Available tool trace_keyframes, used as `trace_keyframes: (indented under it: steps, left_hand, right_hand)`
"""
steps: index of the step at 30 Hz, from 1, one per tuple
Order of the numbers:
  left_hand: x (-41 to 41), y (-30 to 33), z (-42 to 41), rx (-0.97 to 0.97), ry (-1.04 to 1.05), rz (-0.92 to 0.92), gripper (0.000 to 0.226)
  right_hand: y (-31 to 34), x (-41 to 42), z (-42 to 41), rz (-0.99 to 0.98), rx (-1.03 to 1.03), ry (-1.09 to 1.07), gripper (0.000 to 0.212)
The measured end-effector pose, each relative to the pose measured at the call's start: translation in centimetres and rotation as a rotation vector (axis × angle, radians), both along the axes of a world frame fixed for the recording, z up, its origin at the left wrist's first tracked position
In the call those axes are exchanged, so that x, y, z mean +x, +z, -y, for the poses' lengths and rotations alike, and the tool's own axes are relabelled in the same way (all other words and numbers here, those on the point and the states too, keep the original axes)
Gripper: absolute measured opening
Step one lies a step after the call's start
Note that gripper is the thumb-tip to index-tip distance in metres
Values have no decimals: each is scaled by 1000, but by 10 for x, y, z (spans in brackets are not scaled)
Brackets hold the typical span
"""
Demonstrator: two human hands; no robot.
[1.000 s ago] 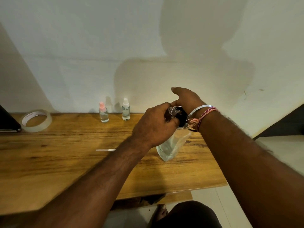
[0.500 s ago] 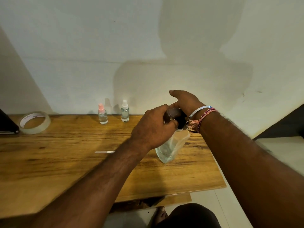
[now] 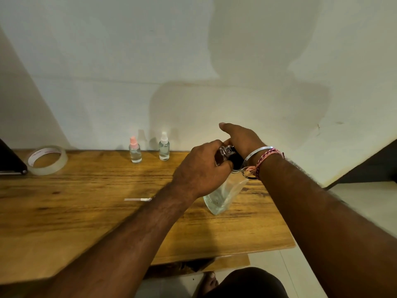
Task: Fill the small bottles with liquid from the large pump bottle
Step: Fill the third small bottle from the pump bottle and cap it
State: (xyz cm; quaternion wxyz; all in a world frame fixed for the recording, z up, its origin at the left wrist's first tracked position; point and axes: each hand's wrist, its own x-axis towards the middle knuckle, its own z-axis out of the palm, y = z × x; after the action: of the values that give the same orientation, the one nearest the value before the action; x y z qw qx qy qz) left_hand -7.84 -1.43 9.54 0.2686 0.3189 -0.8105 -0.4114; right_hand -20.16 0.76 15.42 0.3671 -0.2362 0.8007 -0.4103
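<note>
The large clear pump bottle stands tilted on the wooden table, its black pump top under my hands. My left hand grips a small clear bottle held against the pump top. My right hand is curled over the black pump head from behind, thumb sticking out to the left; its fingers are hidden. Two more small spray bottles stand at the back by the wall, one with a pink cap and one with a white cap, both holding clear liquid.
A roll of clear tape lies at the back left beside a dark flat object. A small white stick lies mid-table. The table's right edge is close to the large bottle; my knee shows below.
Both hands and the large bottle stay almost where they were, dipping only slightly. My left hand keeps the small bottle at the pump top.
</note>
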Motion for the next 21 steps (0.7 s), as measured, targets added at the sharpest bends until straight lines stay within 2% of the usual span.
trace_keyframes:
  steps: [3, 9, 12, 16, 21]
  left_hand:
    - [0, 2, -1, 19, -3, -19, 11]
    - [0, 3, -1, 38, -6, -36, 25]
    - [-1, 3, -1, 35, -2, -37, 24]
    - [-1, 4, 0, 31, 1, -34, 10]
    - [-1, 4, -1, 24, -10, -22, 9]
  right_hand:
    - [5, 0, 0, 81, -17, -39, 43]
    - [19, -3, -2, 274, 95, -28, 63]
    - [19, -1, -2, 237, 103, -10, 64]
    - [17, 0, -4, 144, 96, -10, 58]
    - [12, -1, -2, 142, 59, -30, 55]
